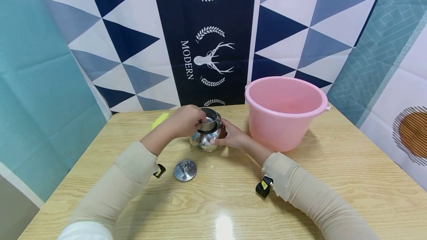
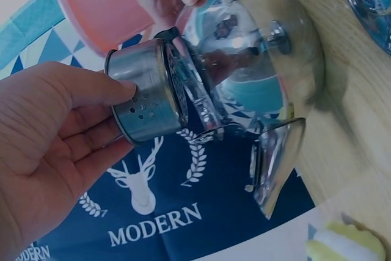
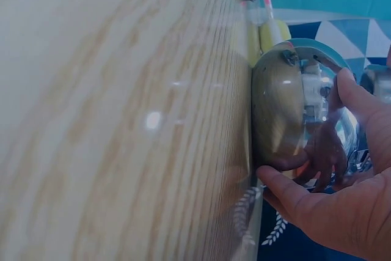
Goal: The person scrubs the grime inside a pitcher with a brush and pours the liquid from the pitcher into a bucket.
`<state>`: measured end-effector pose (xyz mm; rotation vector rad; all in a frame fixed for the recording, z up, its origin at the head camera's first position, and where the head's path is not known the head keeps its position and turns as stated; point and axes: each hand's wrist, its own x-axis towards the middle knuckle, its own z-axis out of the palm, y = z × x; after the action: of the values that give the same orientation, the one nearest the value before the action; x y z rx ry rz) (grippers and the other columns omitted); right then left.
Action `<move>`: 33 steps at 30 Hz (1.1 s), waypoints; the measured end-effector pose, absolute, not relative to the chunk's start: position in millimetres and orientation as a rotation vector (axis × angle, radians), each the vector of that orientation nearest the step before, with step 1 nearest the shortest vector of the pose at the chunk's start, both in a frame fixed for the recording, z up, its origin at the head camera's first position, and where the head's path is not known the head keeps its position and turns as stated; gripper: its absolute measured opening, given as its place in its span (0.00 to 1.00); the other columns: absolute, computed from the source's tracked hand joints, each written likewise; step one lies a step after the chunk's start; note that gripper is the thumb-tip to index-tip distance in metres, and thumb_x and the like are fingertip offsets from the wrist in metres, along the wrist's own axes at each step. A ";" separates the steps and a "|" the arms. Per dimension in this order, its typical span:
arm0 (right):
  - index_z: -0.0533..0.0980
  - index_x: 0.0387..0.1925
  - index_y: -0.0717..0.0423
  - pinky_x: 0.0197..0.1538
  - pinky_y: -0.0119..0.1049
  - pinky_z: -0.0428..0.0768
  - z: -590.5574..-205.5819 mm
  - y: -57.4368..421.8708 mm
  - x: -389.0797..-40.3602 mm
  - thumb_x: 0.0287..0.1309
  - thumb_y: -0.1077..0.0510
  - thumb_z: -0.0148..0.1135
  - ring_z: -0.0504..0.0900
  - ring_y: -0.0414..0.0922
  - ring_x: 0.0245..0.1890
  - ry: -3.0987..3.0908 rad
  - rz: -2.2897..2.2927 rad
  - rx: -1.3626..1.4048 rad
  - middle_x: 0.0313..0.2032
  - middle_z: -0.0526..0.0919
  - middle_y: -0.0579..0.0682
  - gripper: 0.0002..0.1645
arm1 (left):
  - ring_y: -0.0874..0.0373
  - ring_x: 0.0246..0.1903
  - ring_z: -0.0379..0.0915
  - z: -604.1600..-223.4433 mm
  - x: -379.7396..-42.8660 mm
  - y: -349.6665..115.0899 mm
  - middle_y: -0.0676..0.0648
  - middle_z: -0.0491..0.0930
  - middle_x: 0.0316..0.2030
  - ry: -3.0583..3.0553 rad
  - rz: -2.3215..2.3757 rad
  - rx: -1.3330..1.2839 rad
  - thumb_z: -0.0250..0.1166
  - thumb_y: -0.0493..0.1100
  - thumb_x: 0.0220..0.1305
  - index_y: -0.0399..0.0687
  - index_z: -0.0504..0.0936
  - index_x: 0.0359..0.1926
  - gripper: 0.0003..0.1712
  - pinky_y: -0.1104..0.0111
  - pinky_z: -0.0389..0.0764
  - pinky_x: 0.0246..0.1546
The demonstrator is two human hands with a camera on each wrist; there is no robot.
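My left hand (image 1: pixel 185 120) pinches a perforated metal strainer basket (image 2: pixel 143 111) by its rim, thumb on the outer wall. The basket is at the mouth of a shiny steel teapot (image 1: pixel 201 142), which stands on the table. My right hand (image 1: pixel 235 136) steadies the teapot from the right, its thumb and fingers curved round the polished body (image 3: pixel 278 111). In the left wrist view the spout (image 2: pixel 278 160) shows on the side away from the right hand. A round metal lid (image 1: pixel 185 170) with a knob lies on the table in front of the teapot.
To the right of the teapot stands a large pink bucket (image 1: pixel 287 132). Behind my left wrist lies a yellow item (image 1: pixel 159 120), partly hidden; the left wrist view shows it as yellow and white (image 2: pixel 345 246). A patterned cloth wall (image 1: pixel 213 58) rises behind the wooden table (image 1: pixel 213 203).
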<state>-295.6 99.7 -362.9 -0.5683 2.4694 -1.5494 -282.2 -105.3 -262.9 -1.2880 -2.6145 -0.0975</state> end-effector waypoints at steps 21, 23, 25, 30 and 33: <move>0.57 0.72 0.53 0.69 0.51 0.55 -362.3 100.1 -297.9 0.47 0.59 0.77 0.60 0.53 0.67 2.484 -1.533 -0.571 0.66 0.66 0.58 0.55 | 0.59 0.31 0.77 -250.7 -248.2 -114.8 0.51 0.81 0.29 -2.634 -0.089 -1.311 0.67 0.26 0.51 0.44 0.86 0.32 0.11 0.68 0.80 0.34; 0.57 0.72 0.53 0.69 0.50 0.56 -362.1 99.8 -297.9 0.46 0.59 0.78 0.61 0.54 0.66 2.487 -1.532 -0.571 0.66 0.66 0.58 0.55 | 0.60 0.30 0.77 -252.0 -244.0 -115.3 0.52 0.81 0.28 -2.639 -0.090 -1.326 0.66 0.26 0.51 0.45 0.86 0.31 0.11 0.69 0.79 0.33; 0.56 0.73 0.54 0.69 0.51 0.55 -361.8 99.6 -297.3 0.46 0.61 0.77 0.60 0.54 0.67 2.488 -1.533 -0.571 0.66 0.65 0.59 0.56 | 0.60 0.29 0.77 -254.2 -240.1 -115.6 0.52 0.82 0.28 -2.636 -0.092 -1.345 0.66 0.26 0.50 0.45 0.86 0.31 0.11 0.69 0.79 0.33; 0.54 0.74 0.57 0.71 0.52 0.51 -361.6 100.1 -296.6 0.45 0.66 0.74 0.55 0.56 0.70 2.499 -1.532 -0.569 0.69 0.62 0.62 0.57 | 0.60 0.29 0.77 -260.5 -230.3 -115.4 0.53 0.82 0.27 -2.603 -0.084 -1.408 0.67 0.27 0.50 0.46 0.86 0.29 0.10 0.69 0.79 0.31; 0.55 0.73 0.59 0.70 0.51 0.54 -361.3 100.4 -297.0 0.44 0.67 0.73 0.60 0.56 0.67 2.506 -1.527 -0.603 0.66 0.65 0.63 0.56 | 0.61 0.29 0.77 -265.4 -225.6 -115.0 0.53 0.82 0.27 -2.590 -0.076 -1.440 0.67 0.28 0.50 0.47 0.86 0.29 0.10 0.68 0.79 0.31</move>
<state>-297.0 100.4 -361.3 -0.6030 2.5062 -1.5270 -225.6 -115.0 -265.4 -1.4400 -2.5896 -0.0757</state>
